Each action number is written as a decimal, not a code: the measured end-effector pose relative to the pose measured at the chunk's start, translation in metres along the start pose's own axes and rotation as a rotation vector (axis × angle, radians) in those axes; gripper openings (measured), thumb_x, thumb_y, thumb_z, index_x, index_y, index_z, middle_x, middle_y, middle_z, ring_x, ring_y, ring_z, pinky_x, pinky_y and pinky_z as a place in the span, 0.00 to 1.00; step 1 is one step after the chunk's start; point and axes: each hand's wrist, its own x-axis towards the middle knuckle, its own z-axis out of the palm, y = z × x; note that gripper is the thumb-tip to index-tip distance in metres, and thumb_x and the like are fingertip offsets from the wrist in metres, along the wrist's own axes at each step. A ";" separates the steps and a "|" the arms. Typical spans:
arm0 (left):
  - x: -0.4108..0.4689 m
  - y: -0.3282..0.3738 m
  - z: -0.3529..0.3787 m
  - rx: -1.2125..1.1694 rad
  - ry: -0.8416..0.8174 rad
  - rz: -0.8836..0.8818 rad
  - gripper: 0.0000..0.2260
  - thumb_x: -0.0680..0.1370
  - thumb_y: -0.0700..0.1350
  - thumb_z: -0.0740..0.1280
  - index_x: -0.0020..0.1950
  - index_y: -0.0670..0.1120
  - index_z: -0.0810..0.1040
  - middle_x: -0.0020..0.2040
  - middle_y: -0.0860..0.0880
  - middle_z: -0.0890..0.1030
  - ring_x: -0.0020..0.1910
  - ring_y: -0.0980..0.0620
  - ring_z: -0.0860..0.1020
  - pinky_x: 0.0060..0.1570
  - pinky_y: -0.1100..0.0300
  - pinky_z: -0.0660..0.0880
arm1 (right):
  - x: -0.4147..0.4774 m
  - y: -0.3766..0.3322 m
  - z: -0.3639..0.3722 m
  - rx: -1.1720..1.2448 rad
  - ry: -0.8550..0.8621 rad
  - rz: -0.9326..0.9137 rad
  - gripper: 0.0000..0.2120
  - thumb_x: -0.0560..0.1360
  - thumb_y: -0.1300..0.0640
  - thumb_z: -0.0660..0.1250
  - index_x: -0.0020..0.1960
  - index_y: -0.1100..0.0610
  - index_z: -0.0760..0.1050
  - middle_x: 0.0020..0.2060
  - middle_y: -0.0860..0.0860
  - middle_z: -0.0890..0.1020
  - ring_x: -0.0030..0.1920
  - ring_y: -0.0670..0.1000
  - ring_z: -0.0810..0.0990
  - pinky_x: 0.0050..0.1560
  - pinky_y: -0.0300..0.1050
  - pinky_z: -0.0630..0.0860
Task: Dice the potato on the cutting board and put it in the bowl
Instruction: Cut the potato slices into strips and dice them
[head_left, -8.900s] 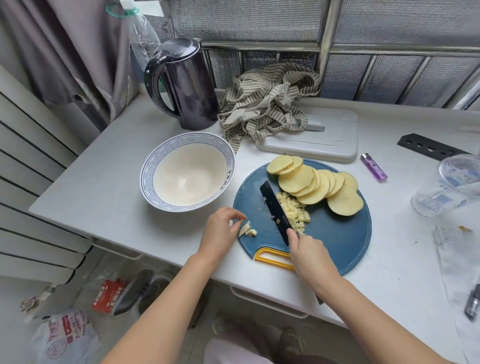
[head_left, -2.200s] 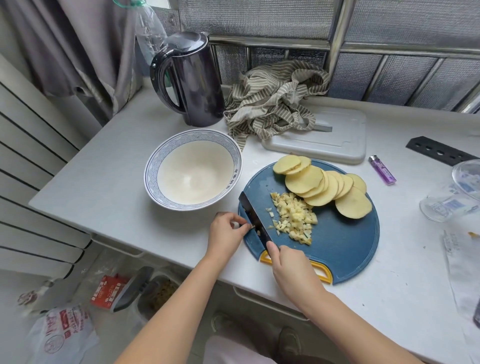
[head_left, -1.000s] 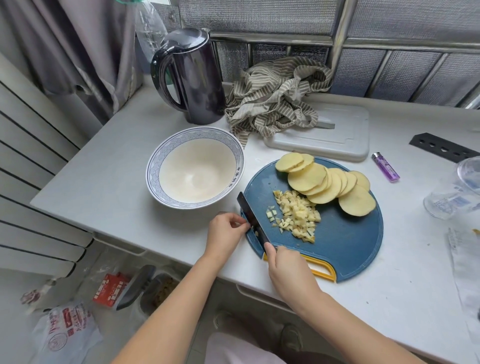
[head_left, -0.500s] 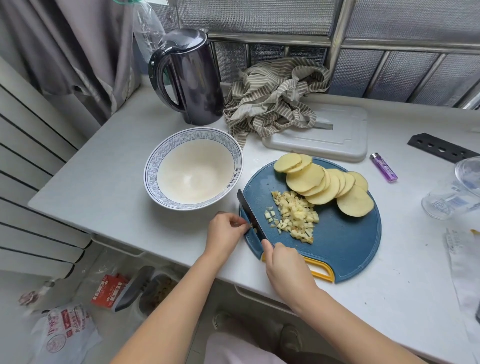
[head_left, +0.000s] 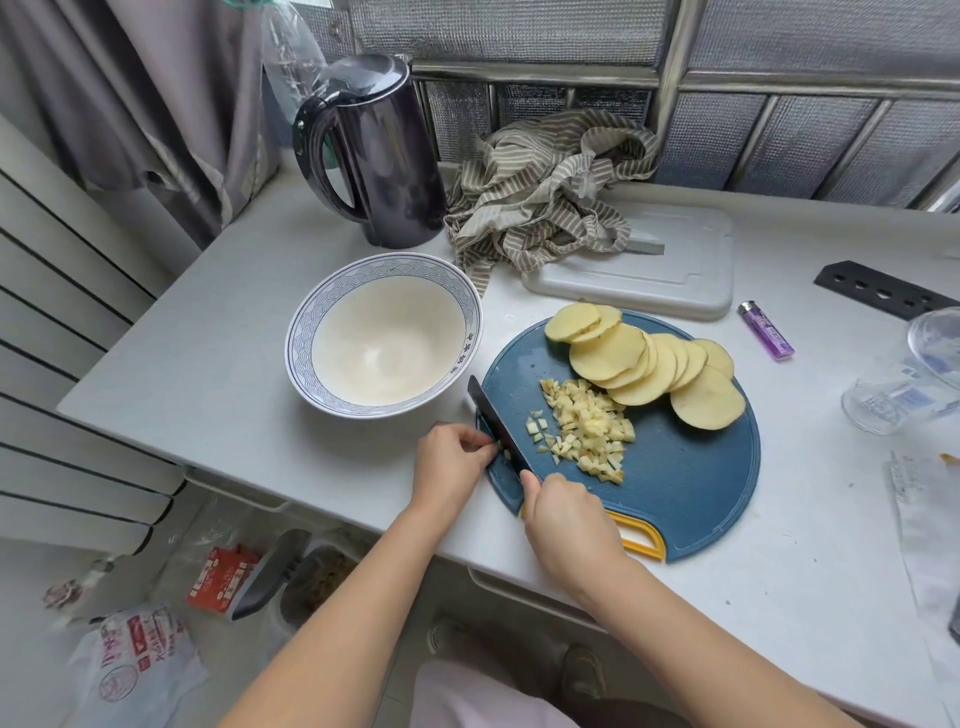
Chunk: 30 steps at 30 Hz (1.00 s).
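R hand (head_left: 569, 519) is wrapped tight round the handle of the knife (head_left: 493, 418). The handle is hidden in the fist, w/ one finger lying up against the heel of the blade. The blade is black, narrow and matte, edge down on the cutting board (head_left: 675, 483) near its left rim, tip pointing toward the bowl (head_left: 306, 332).

L hand (head_left: 447, 467) has its fingers curled in, tips bunched in a narrow pinch on a small potato bit (head_left: 506, 455) right against the blade's left face; the bit is mostly hidden.

The board is round, dark blue plastic w/ a yellow cut-out handle on the near edge. The diced potato (head_left: 587, 434) sits mid-board just right of the blade: a loose heap of small pale-yellow cubes, moist-looking, some browned at the edges. Behind it the potato slices (head_left: 649, 364) fan out in an overlapping row, thin smooth rounds.

The bowl stands just left of the board, glossy ceramic, white inside, blue wave pattern round the rim.

All on a pale matte counter (head_left: 208, 338). At the back are a dark shiny kettle (head_left: 395, 156), a crumpled striped cloth (head_left: 545, 182) and a flat white plastic board (head_left: 675, 275). A translucent purple lighter (head_left: 769, 330) lies right of the blue board.
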 end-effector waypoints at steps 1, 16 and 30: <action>-0.001 0.002 0.000 0.022 0.014 0.008 0.02 0.71 0.42 0.74 0.41 0.44 0.84 0.39 0.51 0.81 0.40 0.53 0.79 0.39 0.66 0.68 | 0.000 0.000 0.000 -0.014 -0.004 0.003 0.23 0.84 0.46 0.44 0.56 0.61 0.71 0.53 0.57 0.80 0.54 0.59 0.79 0.42 0.46 0.65; -0.005 0.015 0.003 0.186 0.068 -0.035 0.05 0.73 0.45 0.73 0.38 0.47 0.81 0.41 0.49 0.82 0.42 0.50 0.79 0.38 0.61 0.70 | -0.008 0.033 -0.012 0.065 -0.013 0.032 0.23 0.84 0.45 0.45 0.50 0.59 0.72 0.49 0.57 0.80 0.51 0.59 0.78 0.42 0.46 0.66; -0.006 0.032 0.026 0.135 0.051 0.049 0.06 0.74 0.46 0.72 0.49 0.46 0.80 0.46 0.51 0.80 0.46 0.53 0.78 0.45 0.61 0.72 | -0.006 0.038 -0.017 0.078 0.007 0.076 0.25 0.84 0.45 0.45 0.57 0.61 0.74 0.54 0.57 0.80 0.54 0.58 0.79 0.45 0.47 0.70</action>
